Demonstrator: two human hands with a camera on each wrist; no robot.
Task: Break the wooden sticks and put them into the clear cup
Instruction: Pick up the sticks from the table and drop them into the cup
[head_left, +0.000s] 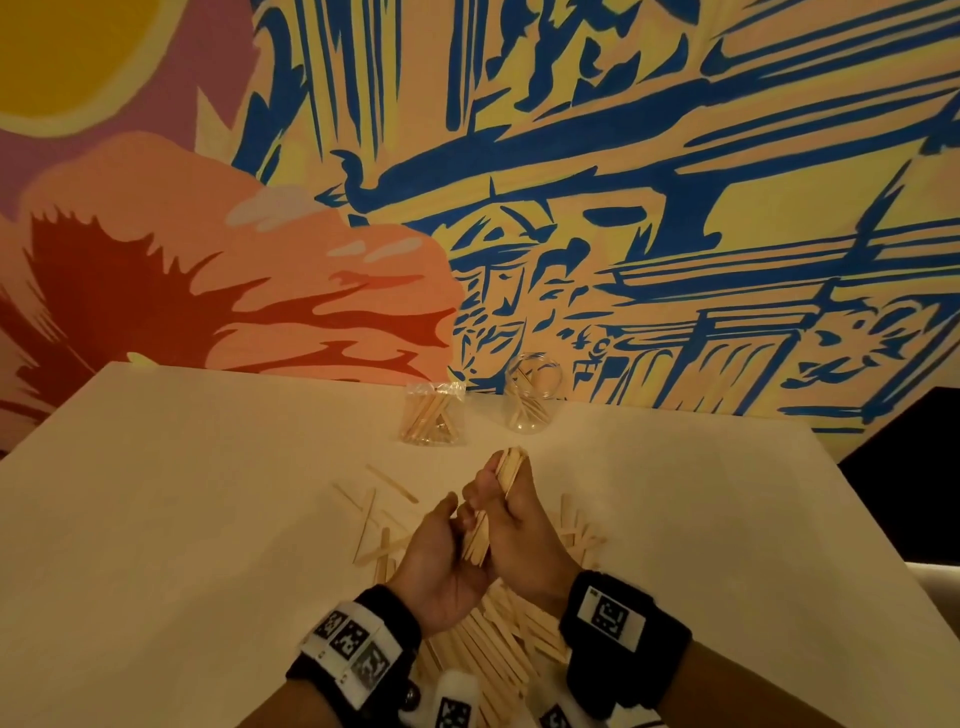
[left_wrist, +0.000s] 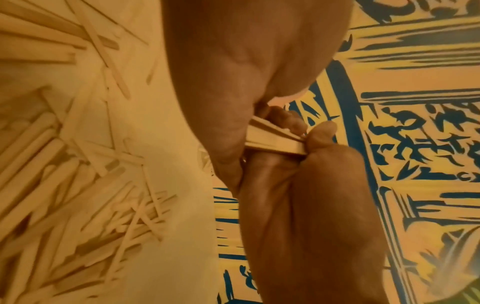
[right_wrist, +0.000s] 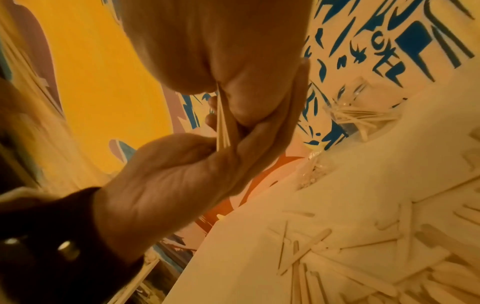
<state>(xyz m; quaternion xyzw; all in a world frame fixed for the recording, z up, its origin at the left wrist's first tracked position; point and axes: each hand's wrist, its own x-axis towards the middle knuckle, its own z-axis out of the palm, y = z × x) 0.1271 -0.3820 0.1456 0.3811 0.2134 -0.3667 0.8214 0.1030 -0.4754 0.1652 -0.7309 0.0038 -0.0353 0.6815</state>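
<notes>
1. Head view: left hand (head_left: 441, 561) and right hand (head_left: 519, 525) both clamp one bundle of sticks (head_left: 506, 470) above the surface (head_left: 208, 493); the clear cup (head_left: 532, 395) stands well beyond. Fragments may fly wide.
2. Left wrist: the bundle looks thick and may resist.
3. Right wrist: the sticks fan, so one could slip.

My table (head_left: 208, 519) is white. On it: a loose pile of sticks (head_left: 498, 639) at the near edge (a few strays to the left), a clear bag (head_left: 432, 414) of sticks and the cup (head_left: 531, 395) at the far edge.
</notes>
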